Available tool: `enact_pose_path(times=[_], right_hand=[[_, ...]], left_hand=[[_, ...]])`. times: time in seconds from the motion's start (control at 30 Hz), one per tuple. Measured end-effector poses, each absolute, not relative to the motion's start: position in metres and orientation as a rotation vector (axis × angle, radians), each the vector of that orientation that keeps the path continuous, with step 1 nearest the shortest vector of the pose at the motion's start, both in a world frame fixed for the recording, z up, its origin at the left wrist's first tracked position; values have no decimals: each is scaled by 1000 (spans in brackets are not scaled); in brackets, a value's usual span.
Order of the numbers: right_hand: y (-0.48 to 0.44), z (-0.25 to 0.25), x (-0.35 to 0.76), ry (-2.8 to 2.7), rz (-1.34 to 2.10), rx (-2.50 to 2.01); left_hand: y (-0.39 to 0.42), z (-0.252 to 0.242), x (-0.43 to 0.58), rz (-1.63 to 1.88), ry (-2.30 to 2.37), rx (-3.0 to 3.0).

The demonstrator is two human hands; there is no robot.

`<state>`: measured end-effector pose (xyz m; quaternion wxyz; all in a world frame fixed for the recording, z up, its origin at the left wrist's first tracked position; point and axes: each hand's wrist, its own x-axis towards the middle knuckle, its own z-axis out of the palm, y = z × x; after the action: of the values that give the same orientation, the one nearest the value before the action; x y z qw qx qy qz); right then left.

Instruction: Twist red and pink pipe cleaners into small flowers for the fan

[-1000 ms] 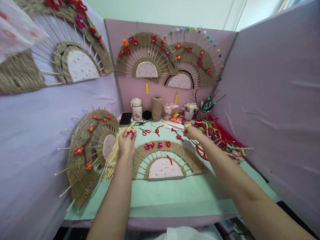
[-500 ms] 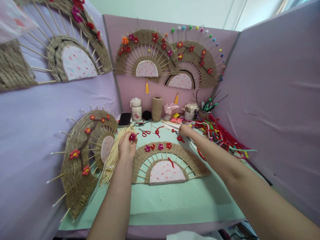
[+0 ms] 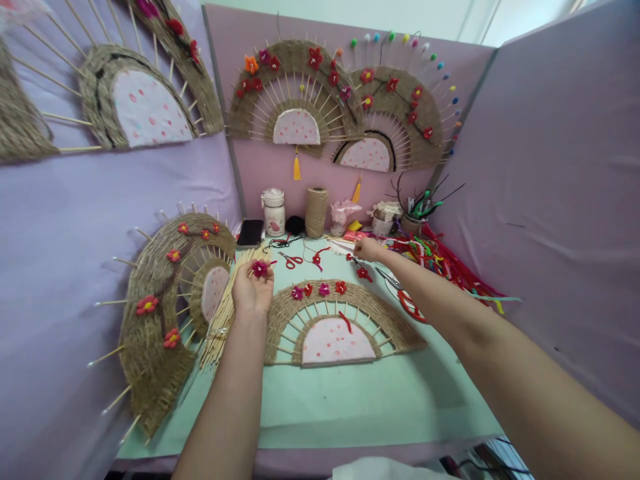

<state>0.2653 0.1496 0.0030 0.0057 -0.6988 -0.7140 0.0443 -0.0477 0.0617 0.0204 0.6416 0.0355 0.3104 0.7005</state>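
Head view: the left hand [image 3: 254,290], palm up with fingers curled, holds a magenta flower [image 3: 260,268] beside a stick bundle [image 3: 217,327], left of a woven fan [image 3: 383,307]. The right hand [image 3: 367,250] reaches far across the table [image 3: 320,413]; its grip cannot be told. Since half a second ago, large red-handled scissors [image 3: 411,307] show more fully.
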Motion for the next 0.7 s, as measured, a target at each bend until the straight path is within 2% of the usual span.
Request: enact_pose_path(times=[0.4, 0.7], right_hand=[[152, 19, 113, -2346, 270, -1793], [42, -12, 137, -2122, 557, -1498]], left_hand=[[59, 23, -49, 1641, 662, 67], [62, 16, -55, 1668, 635, 154]])
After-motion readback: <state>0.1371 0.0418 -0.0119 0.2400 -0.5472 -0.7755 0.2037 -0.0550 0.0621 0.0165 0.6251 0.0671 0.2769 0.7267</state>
